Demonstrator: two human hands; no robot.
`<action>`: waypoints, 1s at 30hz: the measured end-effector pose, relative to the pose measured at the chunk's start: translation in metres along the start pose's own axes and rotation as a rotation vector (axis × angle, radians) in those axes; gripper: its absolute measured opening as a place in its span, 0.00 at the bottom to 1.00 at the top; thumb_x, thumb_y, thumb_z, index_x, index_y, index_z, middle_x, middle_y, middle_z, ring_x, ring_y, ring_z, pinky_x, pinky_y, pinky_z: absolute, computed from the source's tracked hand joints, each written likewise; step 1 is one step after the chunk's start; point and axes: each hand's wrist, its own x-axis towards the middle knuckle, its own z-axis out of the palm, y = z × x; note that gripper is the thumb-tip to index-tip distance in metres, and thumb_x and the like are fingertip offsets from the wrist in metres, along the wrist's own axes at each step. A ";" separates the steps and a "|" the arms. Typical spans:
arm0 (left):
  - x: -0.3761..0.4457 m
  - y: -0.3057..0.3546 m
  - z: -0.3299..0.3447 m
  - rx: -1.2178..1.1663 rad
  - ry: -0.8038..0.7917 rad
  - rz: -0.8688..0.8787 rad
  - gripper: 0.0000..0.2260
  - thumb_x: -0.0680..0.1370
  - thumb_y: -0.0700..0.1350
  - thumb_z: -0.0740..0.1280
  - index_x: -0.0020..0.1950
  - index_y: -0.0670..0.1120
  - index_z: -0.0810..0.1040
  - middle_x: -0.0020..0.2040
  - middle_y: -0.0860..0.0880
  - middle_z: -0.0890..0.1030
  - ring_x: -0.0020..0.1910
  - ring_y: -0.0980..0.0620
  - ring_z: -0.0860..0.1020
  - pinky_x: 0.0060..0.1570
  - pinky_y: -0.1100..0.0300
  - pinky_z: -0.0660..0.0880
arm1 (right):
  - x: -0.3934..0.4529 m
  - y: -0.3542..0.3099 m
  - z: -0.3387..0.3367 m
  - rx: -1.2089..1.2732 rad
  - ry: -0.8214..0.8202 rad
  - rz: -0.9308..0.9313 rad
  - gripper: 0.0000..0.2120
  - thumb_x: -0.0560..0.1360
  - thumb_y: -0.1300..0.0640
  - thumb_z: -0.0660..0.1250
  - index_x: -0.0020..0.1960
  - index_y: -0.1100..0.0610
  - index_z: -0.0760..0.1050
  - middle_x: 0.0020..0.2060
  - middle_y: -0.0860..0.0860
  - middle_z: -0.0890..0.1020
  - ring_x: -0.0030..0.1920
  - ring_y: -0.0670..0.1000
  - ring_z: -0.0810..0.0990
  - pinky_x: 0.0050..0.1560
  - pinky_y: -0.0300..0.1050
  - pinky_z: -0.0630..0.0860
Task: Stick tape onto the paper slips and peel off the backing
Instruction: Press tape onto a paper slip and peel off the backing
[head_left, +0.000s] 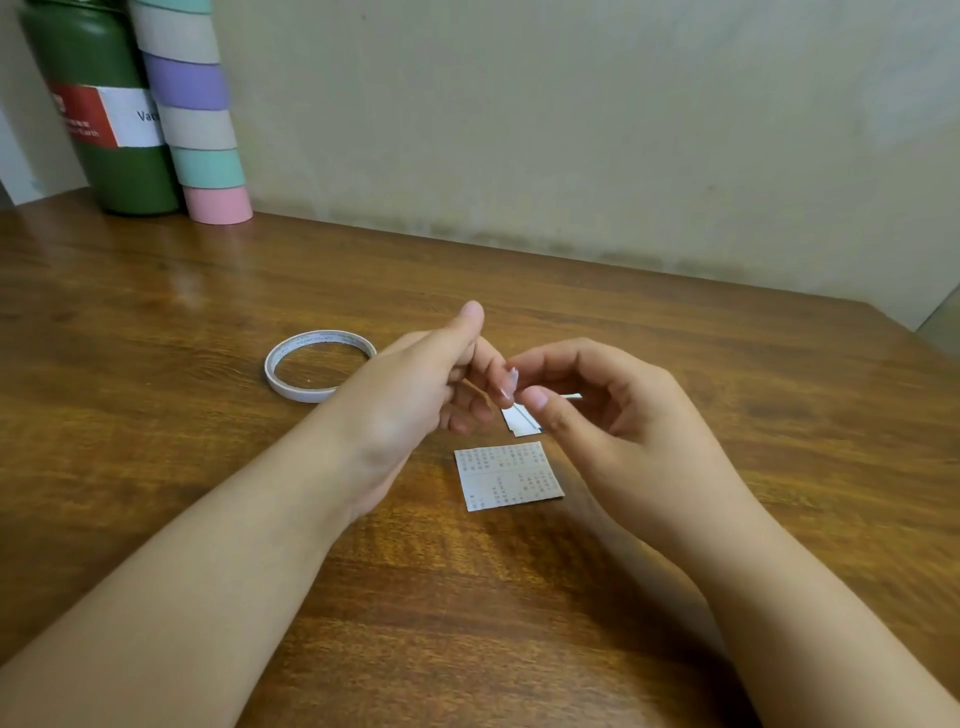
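A thin roll of double-sided tape (318, 371) lies flat on the wooden table (156, 312), left of my hands. My left hand (415, 395) and right hand (597, 410) meet above the table, and their fingertips pinch a short strip of tape (509, 384) between them. A printed paper slip (509, 475) lies flat just below the hands. Another small white slip (521, 421) lies under my right fingers, partly hidden by them.
A dark green flask (98, 104) and a tall stack of pastel tape rolls (192, 109) stand at the table's back left corner against the wall. The table's right edge runs close to my right forearm.
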 end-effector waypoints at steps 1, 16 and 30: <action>0.000 0.000 0.000 0.013 -0.002 0.001 0.24 0.81 0.55 0.49 0.38 0.44 0.78 0.37 0.52 0.81 0.40 0.52 0.75 0.49 0.52 0.72 | 0.000 0.000 0.000 0.012 0.002 0.006 0.08 0.75 0.61 0.68 0.47 0.48 0.79 0.44 0.41 0.83 0.47 0.40 0.81 0.48 0.34 0.76; 0.004 -0.009 -0.002 0.251 0.062 -0.008 0.25 0.80 0.60 0.50 0.40 0.49 0.81 0.44 0.50 0.83 0.43 0.53 0.79 0.51 0.53 0.71 | 0.002 0.003 -0.001 0.018 -0.004 0.220 0.08 0.76 0.54 0.65 0.39 0.51 0.79 0.31 0.40 0.78 0.34 0.39 0.73 0.39 0.32 0.69; -0.005 0.023 -0.006 0.811 0.123 0.054 0.08 0.78 0.52 0.59 0.48 0.57 0.78 0.45 0.58 0.79 0.42 0.55 0.79 0.44 0.56 0.77 | 0.015 0.016 -0.008 0.524 -0.220 0.930 0.19 0.76 0.62 0.50 0.45 0.63 0.79 0.22 0.50 0.66 0.20 0.45 0.56 0.19 0.34 0.53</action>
